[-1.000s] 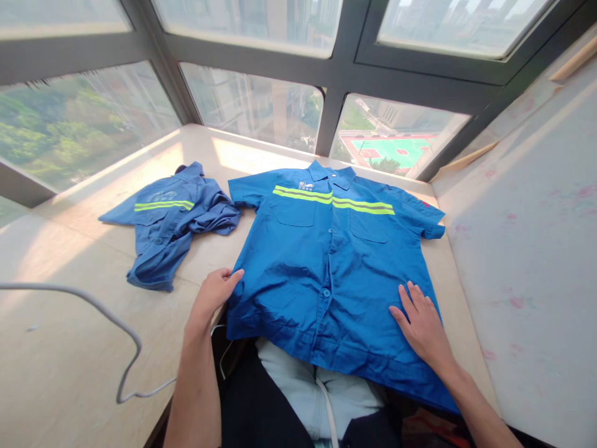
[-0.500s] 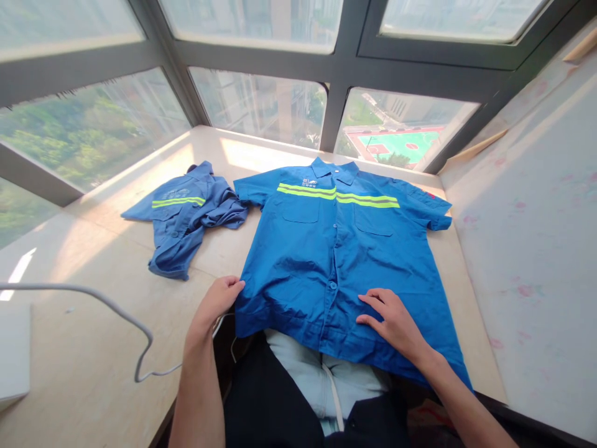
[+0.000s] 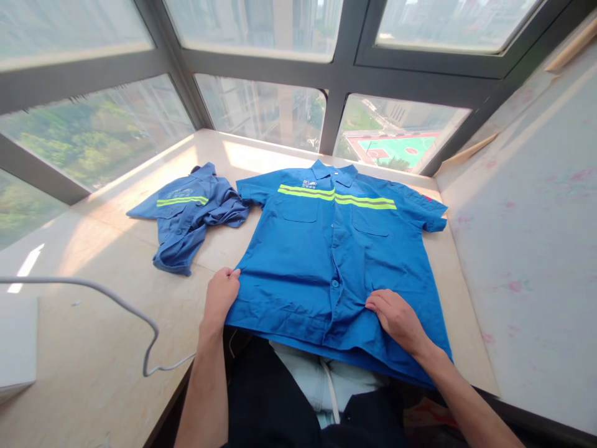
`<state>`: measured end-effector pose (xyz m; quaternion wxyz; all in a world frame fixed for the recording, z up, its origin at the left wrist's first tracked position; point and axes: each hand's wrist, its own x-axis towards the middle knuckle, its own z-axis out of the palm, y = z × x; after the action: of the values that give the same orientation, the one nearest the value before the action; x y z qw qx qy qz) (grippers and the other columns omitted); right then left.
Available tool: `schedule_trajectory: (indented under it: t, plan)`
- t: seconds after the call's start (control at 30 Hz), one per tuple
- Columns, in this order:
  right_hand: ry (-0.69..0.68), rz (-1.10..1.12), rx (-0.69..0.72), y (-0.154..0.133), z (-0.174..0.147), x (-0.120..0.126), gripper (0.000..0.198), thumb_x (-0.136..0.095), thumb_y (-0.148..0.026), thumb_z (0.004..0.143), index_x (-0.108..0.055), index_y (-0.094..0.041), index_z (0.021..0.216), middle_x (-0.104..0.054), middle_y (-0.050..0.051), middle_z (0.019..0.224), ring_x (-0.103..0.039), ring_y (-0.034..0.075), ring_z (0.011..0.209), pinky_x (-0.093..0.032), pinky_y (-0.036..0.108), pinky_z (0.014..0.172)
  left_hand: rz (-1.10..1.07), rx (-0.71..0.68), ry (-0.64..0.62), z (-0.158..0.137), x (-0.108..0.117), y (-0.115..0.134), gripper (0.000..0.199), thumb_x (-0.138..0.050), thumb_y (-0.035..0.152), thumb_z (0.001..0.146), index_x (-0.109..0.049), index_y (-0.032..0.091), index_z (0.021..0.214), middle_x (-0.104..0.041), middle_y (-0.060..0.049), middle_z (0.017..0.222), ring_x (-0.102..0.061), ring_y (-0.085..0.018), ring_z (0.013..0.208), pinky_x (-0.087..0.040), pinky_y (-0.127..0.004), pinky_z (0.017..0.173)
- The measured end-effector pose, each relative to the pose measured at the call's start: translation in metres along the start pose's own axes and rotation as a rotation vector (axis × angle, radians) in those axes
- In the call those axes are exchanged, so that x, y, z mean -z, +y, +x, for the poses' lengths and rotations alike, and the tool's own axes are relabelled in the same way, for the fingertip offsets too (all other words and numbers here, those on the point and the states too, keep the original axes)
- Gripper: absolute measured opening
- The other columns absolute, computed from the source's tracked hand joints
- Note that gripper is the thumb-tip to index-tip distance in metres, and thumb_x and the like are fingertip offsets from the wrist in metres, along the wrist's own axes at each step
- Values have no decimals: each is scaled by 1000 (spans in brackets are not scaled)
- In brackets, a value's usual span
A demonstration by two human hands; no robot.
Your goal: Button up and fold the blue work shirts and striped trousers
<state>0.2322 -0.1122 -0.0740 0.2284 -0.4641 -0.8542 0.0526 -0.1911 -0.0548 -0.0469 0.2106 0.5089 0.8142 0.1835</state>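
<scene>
A blue short-sleeved work shirt [image 3: 298,249] lies front side up, collar toward the window, with a yellow-green reflective stripe across its chest. Its lower hem hangs over the near edge of the ledge. My left hand [image 3: 222,294] is closed on the shirt's left side edge, just above the hem. Lower on the front, right of the buttons, my right hand [image 3: 394,316] pinches the fabric with its fingers together. A second, duller blue work shirt [image 3: 184,214] lies crumpled to the left, touching the first shirt's sleeve.
The shirts lie on a pale window ledge [image 3: 107,323]. A grey cable [image 3: 112,305] runs across its left part, near a white box-like object [image 3: 17,339]. Window frames [image 3: 261,65] close off the back, and a floral-patterned wall [image 3: 527,249] stands at the right.
My right hand has gone from spread fingers to a pinch on the fabric. My left hand has moved slightly up, and the shirt's lower left part is pulled out smoother to the left.
</scene>
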Motion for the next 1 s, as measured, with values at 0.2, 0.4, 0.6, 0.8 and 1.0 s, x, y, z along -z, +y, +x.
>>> schedule_trajectory:
  t: [0.2,0.4,0.6,0.8,1.0]
  plan:
    - [-7,86,-118,1,-21,7,45,-51,-47,97,-53,-21,133,-61,14,131,-58,27,122,-51,45,101,-108,49,-64,-3,3,2,38,-43,57,82,-54,22,69,-64,-4,69,-60,-23,69,-40,-30,64]
    - [-146,-14,-183,9,-70,22,73,-64,-70,79,-57,-22,134,-58,17,136,-57,35,124,-51,50,100,-141,43,-174,-5,9,3,31,-50,48,74,-57,20,63,-61,-2,61,-57,-21,63,-39,-29,59]
    - [-128,-69,-113,20,-104,30,57,-60,-57,89,-56,-31,139,-46,12,152,-44,35,139,-46,55,104,-144,79,-52,-2,6,1,27,-52,46,73,-59,20,71,-65,-4,63,-61,-23,64,-42,-29,59]
    - [-120,25,-67,20,-109,33,32,-54,-37,98,-65,-33,128,-53,10,146,-43,29,140,-45,57,106,-23,66,50,-2,2,7,24,-46,43,80,-57,22,74,-68,-9,72,-63,-27,72,-41,-33,65]
    - [-201,23,-48,29,-116,43,38,-54,-35,98,-57,-35,136,-50,8,147,-43,27,140,-44,55,109,71,101,45,-3,1,12,23,-42,38,85,-57,23,77,-69,-12,79,-64,-32,83,-42,-36,69]
